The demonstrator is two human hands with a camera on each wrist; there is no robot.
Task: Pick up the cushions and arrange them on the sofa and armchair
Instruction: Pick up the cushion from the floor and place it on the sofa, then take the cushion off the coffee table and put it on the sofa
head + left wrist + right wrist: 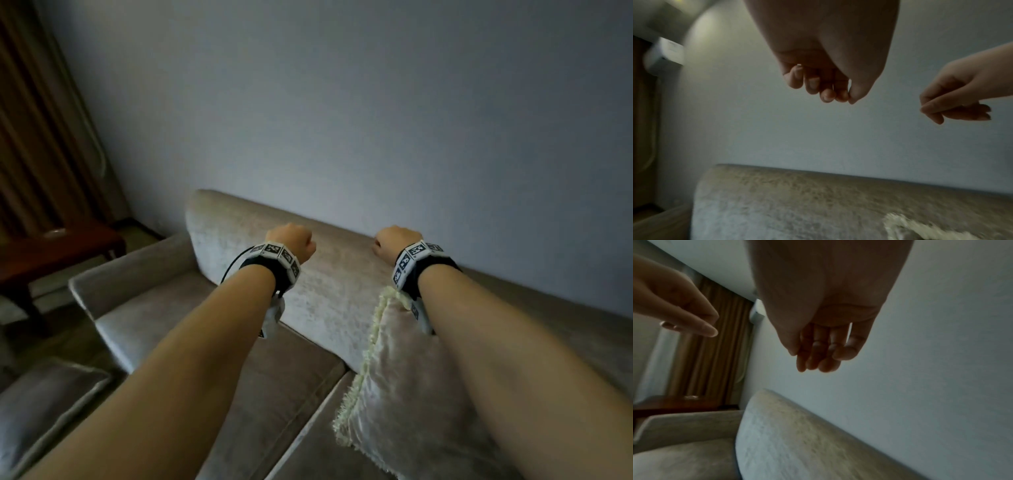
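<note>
Leaning against the sofa (260,387) backrest, a fringed cushion (404,387) stands on the seat under the right forearm. A second cushion (44,404) lies lower left, off the sofa. Beyond, left hand (291,241) and right hand (395,241) hang above the backrest, apart, fingers loosely curled, holding nothing. Farther left: a dark wooden table (58,250), brown curtain (37,137) behind.
</note>
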